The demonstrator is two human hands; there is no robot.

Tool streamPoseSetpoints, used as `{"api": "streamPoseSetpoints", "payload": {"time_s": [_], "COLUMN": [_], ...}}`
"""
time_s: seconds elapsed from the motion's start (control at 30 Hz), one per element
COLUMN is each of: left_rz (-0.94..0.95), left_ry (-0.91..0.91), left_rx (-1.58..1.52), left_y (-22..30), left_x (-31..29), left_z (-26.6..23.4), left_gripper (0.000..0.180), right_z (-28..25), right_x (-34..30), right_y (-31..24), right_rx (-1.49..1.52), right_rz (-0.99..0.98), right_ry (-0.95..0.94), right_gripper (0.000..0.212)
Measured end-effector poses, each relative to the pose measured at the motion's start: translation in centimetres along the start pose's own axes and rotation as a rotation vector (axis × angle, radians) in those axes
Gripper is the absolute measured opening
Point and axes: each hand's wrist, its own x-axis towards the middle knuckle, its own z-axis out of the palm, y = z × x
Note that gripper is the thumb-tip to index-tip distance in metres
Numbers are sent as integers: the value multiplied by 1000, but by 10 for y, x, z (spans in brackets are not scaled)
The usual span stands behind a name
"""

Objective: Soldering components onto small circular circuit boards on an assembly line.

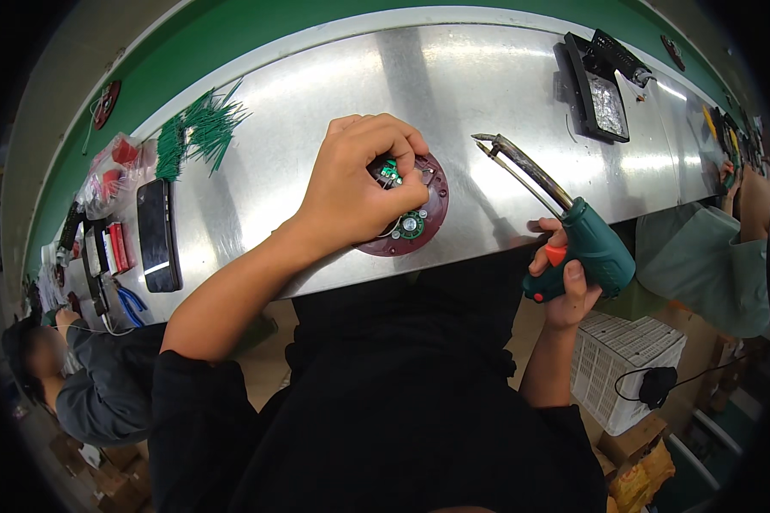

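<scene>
A round dark red housing (437,201) lies on the metal bench in front of me, with a small green circuit board (390,172) and a round green part (410,225) inside it. Over it reaches my left hand (364,175), thumb and forefinger pinched together; what they hold, if anything, I cannot make out. My right hand (565,291) grips a dark green soldering gun (601,248) by its handle, fingers by the red trigger. Its long metal tip points up and left, above the bench and apart from the housing.
Green wires (204,128) lie in a bundle at the far left, near a black phone (156,235) and blue-handled pliers (130,304). A black tray with a silvery pad (608,107) stands at the far right. Co-workers sit on both sides; a white crate (620,363) stands below right.
</scene>
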Motion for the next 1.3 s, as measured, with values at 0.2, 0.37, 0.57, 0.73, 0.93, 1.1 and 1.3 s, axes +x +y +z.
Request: {"api": "streamPoseSetpoints", "payload": {"time_s": [0.2, 0.37, 0.57, 0.73, 0.93, 1.1, 1.3], "left_rz": [-11, -32, -26, -23, -21, -23, -50], "left_ry": [0, -2, 3, -12, -6, -13, -11], "left_rx": [-9, -20, -16, -4, -5, -3, -25], "left_y": [0, 2, 2, 2, 3, 2, 6], "left_x": [1, 1, 1, 1, 1, 1, 0], "left_z": [0, 0, 1, -1, 0, 0, -3], "left_gripper": [15, 14, 14, 14, 15, 15, 13], "right_z": [-2, -5, -5, -4, -1, -2, -1], "right_x": [1, 1, 1, 1, 2, 2, 2], "right_y": [1, 2, 3, 2, 1, 2, -1], "right_rx": [-4, 3, 14, -1, -17, -25, -26], "right_rz": [28, 5, -4, 2, -2, -16, -8], "right_ry": [11, -12, -5, 5, 1, -6, 0], "right_gripper": [51, 49, 49, 50, 50, 50, 50]}}
